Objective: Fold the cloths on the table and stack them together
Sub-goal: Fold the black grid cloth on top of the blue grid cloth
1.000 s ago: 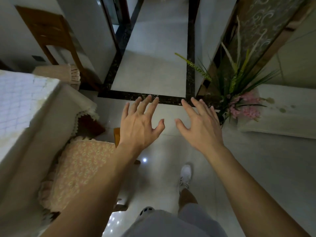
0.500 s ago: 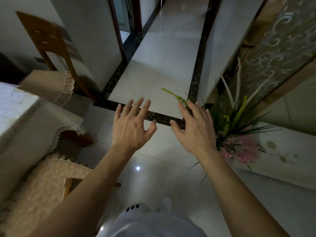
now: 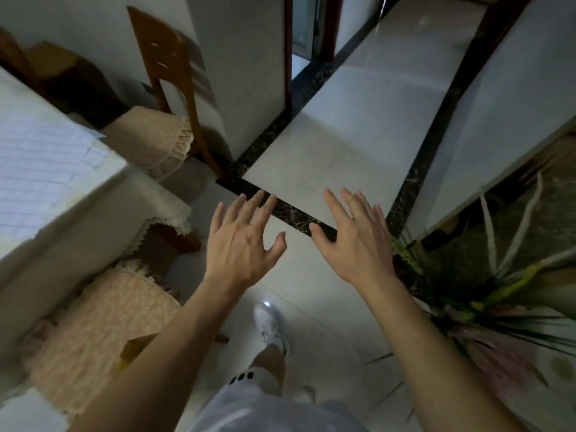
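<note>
My left hand (image 3: 241,241) and my right hand (image 3: 355,241) are stretched out in front of me over the tiled floor, fingers spread and straight, holding nothing. The table (image 3: 78,213) is at the left, covered by a cream tablecloth with a lace hem. A pale checked cloth (image 3: 37,163) lies on its top near the corner. No other loose cloth shows in the head view.
Two wooden chairs with peach cushions stand by the table, one (image 3: 162,98) at the far corner, one (image 3: 93,322) near me. A flower arrangement (image 3: 486,291) stands at the right. A white shoe (image 3: 268,325) steps on the glossy floor (image 3: 336,145), which has dark border strips.
The view has swung left and forward as I walk; the table and far chair now show more fully. Both hands stay open and raised, a little wider apart.
</note>
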Available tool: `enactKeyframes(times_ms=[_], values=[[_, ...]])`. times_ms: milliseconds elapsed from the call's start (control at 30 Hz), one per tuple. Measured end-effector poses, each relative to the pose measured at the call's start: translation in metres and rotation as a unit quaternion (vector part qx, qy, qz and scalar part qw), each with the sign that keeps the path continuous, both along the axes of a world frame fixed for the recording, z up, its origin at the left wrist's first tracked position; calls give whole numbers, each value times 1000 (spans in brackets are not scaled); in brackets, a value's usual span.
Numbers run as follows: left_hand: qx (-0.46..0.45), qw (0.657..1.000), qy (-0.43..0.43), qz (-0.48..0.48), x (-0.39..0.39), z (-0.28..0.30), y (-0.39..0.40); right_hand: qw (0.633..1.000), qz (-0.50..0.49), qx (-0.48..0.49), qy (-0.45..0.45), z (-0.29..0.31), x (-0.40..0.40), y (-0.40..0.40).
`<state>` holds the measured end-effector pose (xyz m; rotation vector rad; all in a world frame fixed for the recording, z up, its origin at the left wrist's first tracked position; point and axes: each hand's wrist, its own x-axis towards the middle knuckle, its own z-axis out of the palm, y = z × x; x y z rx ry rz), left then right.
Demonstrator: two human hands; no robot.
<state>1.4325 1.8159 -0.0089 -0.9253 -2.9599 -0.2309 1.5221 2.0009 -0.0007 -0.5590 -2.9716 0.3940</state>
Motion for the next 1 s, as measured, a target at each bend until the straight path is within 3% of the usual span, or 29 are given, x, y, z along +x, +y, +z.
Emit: enactKeyframes(times_ms=[567,1000], values=[[34,978,1,207,-221,-11,-90,981,194,-2,-20,1,-302,-75],[31,926,22,376,-284,-15,-196,938,347,-20,-9,-8,-431,-186]])
